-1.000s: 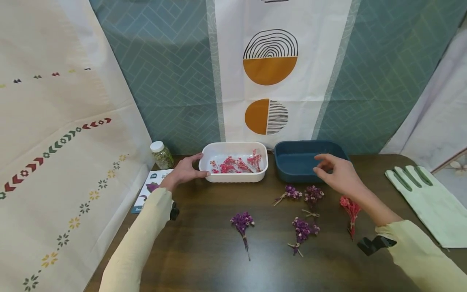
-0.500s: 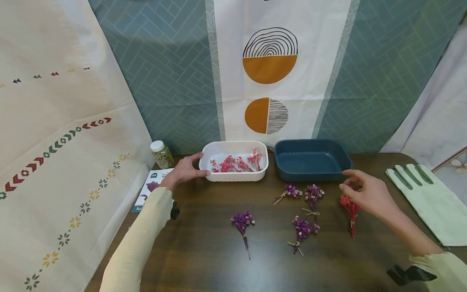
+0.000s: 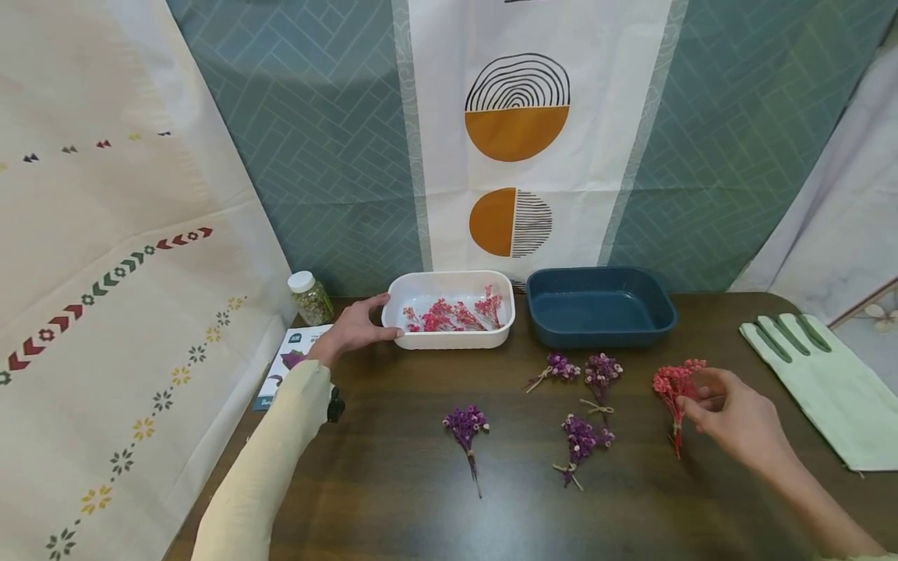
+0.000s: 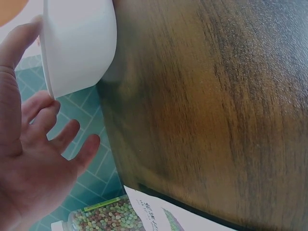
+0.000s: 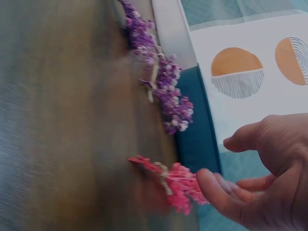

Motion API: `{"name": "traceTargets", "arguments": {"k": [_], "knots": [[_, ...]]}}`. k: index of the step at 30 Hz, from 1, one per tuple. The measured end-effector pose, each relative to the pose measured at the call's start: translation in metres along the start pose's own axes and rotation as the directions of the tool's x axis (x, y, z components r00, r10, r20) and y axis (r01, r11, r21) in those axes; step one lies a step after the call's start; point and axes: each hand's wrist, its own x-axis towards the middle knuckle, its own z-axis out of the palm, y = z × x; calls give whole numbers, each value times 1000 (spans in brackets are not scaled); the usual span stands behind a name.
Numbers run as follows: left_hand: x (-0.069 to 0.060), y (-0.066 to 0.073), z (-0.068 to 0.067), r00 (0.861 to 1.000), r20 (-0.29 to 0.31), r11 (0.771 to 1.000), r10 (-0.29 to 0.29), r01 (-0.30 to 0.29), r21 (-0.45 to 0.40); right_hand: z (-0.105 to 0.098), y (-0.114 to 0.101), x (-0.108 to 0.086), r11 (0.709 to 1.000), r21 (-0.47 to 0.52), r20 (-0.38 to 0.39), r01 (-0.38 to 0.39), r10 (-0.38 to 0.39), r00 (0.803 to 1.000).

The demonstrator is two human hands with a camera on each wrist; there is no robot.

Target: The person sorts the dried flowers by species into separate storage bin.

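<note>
My left hand holds the left end of a white oblong dish, with thumb and index finger at its rim; its other fingers hang loosely in the left wrist view. Several sprigs of red dried flowers lie inside the dish. At the right, my right hand is beside a tied bunch of red dried flowers lying on the table. In the right wrist view its thumb and fingers are spread apart, and one fingertip overlaps the red flower heads. Whether it touches them I cannot tell.
A dark blue oblong dish stands right of the white one. Several purple dried flower bunches lie on the wooden table. A jar and a printed card are at left, a pale green glove at right.
My right hand has moved from over the blue dish, rightward and nearer, down to the red flower bunch. My left hand has stayed at the white dish.
</note>
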Motion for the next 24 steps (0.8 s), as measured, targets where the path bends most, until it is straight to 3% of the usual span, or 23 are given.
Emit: {"name": "traceTargets", "arguments": {"k": [7,13,24], "knots": [[1,-1,0,1000,0,1000,-10,10,-1,11,8,-7,991,-44,75,-128,132,988],[1,-1,0,1000,-1,1000,-7,7,4,18,12,-8,976,-19,130,-218,219,967],[0,0,1,1000,-2,1000,-5,5,-8,25,17,-3,975,-41,147,-219,223,964]]}}
